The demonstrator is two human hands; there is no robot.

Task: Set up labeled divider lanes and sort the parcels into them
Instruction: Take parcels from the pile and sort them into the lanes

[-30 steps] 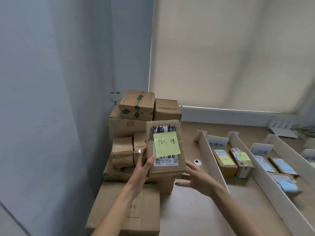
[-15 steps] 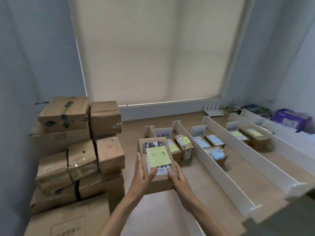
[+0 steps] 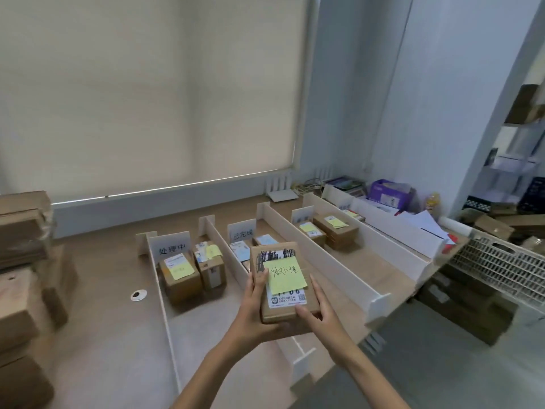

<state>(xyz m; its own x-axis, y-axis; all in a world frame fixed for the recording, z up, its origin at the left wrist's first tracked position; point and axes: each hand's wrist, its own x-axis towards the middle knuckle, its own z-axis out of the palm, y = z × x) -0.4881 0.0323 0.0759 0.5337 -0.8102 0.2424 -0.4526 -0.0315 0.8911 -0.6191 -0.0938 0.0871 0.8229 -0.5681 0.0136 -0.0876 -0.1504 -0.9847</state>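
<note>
Parcel (image 3: 278,311) swings away from the stack (image 3: 23,261) toward the divider lanes (image 3: 324,261).
Mid-sort, we grip it, left hand (image 3: 253,305) and right hand (image 3: 320,314), at 6 o'clock; next, match its note (image 3: 285,275) to a lane label (image 3: 243,232).

I see divider lanes (image 3: 324,258) running toward one o'clock. Two parcels (image 3: 180,278) sit in the lane at eleven, before its label card (image 3: 171,246). At nine stand stacked boxes (image 3: 23,231), at three a crate (image 3: 501,261).
</note>
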